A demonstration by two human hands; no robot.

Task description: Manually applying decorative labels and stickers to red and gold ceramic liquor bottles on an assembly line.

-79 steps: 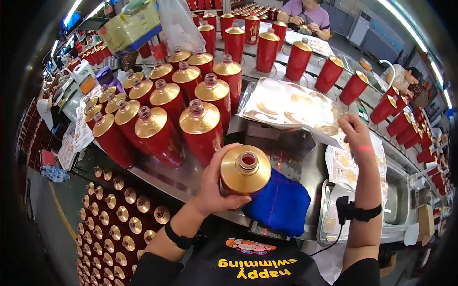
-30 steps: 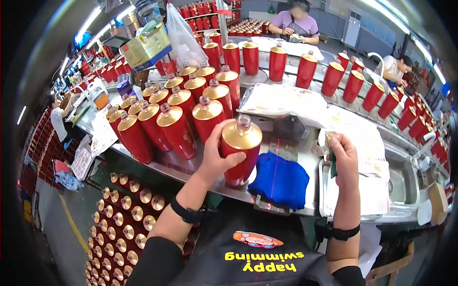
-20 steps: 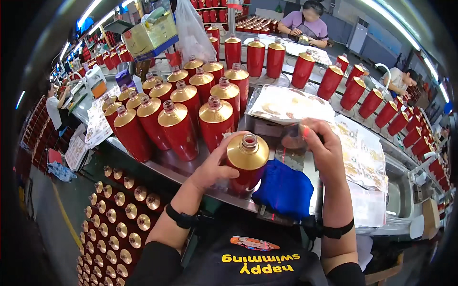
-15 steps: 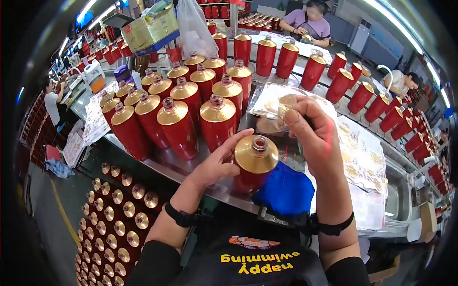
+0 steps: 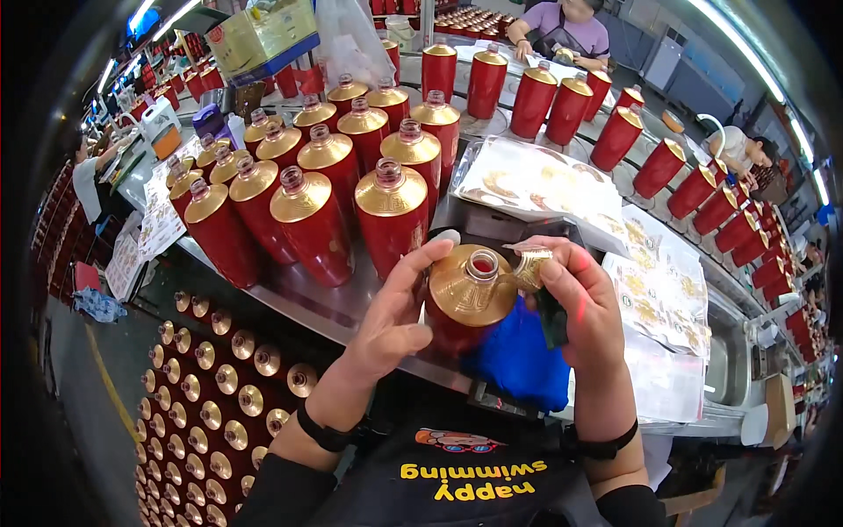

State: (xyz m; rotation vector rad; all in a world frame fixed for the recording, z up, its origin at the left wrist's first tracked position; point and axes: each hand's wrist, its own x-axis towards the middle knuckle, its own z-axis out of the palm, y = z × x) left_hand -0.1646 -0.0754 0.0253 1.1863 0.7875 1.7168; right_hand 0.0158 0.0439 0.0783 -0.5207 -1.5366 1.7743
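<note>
Film (image 5: 530,267), thin and gold-patterned, is pinched in my right hand (image 5: 584,303) beside the red, gold-shouldered bottle (image 5: 472,307), my left hand (image 5: 385,323) loosely spread opposite: apparently mid-application, next needing smoothing.

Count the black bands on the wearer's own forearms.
2: the left band around the left forearm, the right band around the right forearm. The sleeves might hide more.

Two lines of readable yellow lettering (image 5: 474,480) stand upside down on the black apron (image 5: 378,479)
</note>
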